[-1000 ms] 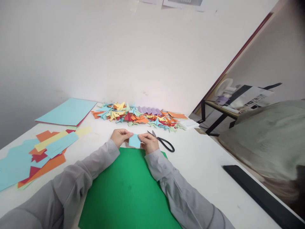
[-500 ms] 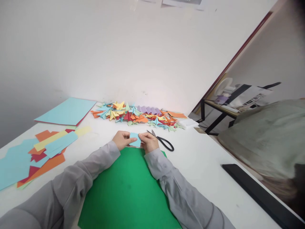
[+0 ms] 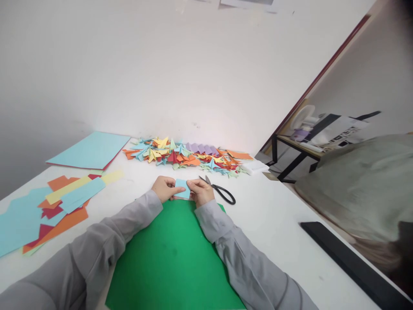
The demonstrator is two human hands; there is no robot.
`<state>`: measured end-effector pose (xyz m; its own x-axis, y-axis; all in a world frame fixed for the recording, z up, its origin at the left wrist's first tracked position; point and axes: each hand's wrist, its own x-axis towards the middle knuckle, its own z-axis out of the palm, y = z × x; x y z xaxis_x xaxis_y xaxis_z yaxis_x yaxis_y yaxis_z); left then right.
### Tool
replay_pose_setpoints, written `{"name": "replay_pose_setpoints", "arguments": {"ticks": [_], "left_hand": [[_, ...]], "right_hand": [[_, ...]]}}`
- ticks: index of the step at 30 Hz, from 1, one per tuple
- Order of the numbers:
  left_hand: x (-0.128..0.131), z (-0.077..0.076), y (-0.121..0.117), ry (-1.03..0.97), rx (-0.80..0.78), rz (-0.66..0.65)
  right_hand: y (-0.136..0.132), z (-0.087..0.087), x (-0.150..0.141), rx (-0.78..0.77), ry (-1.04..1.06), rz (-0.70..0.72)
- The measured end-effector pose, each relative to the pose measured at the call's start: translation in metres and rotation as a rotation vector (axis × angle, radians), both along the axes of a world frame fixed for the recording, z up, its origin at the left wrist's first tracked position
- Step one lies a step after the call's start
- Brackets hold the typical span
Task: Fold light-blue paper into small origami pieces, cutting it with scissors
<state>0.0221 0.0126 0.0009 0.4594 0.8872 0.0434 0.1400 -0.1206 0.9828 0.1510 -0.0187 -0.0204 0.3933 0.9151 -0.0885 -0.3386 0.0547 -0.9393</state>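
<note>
Both hands clamped on one piece: left hand (image 3: 164, 188) has its thumb flat across the left part of a light-blue paper piece (image 3: 182, 184), right hand (image 3: 202, 192) pinches its right edge, thumb on the near face. Fingers behind are mostly hidden.

Piece is small, roughly square, matte, pale blue, face toward the camera. Fold count: can't tell. It sits between the hands, at the far edge of the green sheet (image 3: 171, 254), which runs to the near edge of the white table (image 3: 267, 215). Can't tell if the piece touches the tabletop.

Writing: tote bag (image 3: 338, 129) on the side stand (image 3: 300, 146), beyond the table's right edge, has big dark capitals, tilted and too soft to read for certain. Wall printout (image 3: 248, 3) is cropped at top, text unreadable.

Rest: black-handled scissors (image 3: 224, 193) just beside right hand, blades partly open. Folded paper shapes (image 3: 155, 155) heaped along the table's back edge, purple pleated strip (image 3: 204, 149) among them. Light-blue sheet (image 3: 90, 150) near back-left corner, loose paper offcuts (image 3: 75, 189) along left edge. Black bar (image 3: 348, 262) along right edge.
</note>
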Motion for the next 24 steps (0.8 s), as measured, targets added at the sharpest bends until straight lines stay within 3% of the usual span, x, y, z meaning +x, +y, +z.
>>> {"name": "replay_pose_setpoints", "arguments": {"ticks": [6,12,19,24], "left_hand": [[-0.0001,-0.0037,0.002,-0.058,-0.03,-0.088],[0.0003,-0.0026,0.0015,-0.033,-0.065,-0.008],[0.0002,-0.004,0.0012,-0.025,-0.035,-0.044],[0.001,-0.0071,0.0043,-0.109,-0.024,-0.072]], "right_hand": [[0.0007,0.0021,0.0024,0.018,0.116,-0.012],[0.0019,0.0007,0.0029,0.001,0.088,-0.015],[-0.0011,0.0057,0.0023,0.013,0.153,-0.022],[-0.0022,0.0042,0.0006,0.018,0.038,0.019]]}}
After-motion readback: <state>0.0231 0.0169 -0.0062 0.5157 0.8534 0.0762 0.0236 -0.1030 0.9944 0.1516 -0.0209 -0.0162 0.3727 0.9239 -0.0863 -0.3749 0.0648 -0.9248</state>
